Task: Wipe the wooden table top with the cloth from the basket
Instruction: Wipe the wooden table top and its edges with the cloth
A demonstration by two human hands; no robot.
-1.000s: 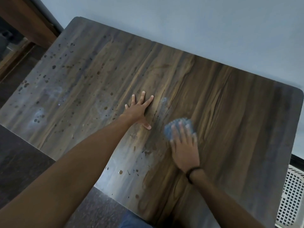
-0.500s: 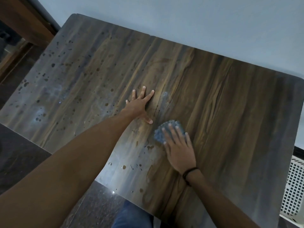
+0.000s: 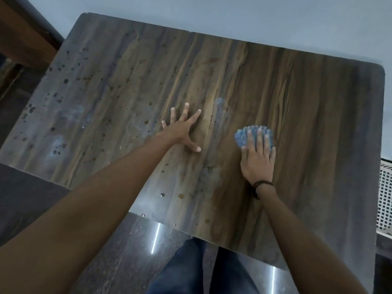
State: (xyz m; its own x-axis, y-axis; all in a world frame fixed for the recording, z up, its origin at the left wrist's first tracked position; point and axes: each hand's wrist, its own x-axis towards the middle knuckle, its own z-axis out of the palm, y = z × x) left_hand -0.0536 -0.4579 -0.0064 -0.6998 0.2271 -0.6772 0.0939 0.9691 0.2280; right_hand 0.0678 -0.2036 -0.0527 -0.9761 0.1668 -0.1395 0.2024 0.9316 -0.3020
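Pressing the cloth [image 3: 240, 139] flat to the desk [image 3: 318, 98] under straight fingers [image 3: 259, 137], the right hand [image 3: 257, 162] works at three o'clock of the splayed left hand [image 3: 180, 131]; firm, overlapping strokes toward the nine-o'clock spots [image 3: 63, 81] would serve.

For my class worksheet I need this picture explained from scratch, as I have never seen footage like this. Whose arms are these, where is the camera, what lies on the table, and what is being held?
There is no machine here. A person works with bare hands, and one wide-angle camera worn on the head looks forward and down, so both arms reach in from below. The left hand lies flat with spread fingers on the wooden table top. The right hand, with a black wristband, presses a blue cloth against the wood with straight fingers, so the cloth is pressed, not gripped. Dark spots and droplets dot the table's left part. A white perforated container, perhaps the basket, shows at the right edge.
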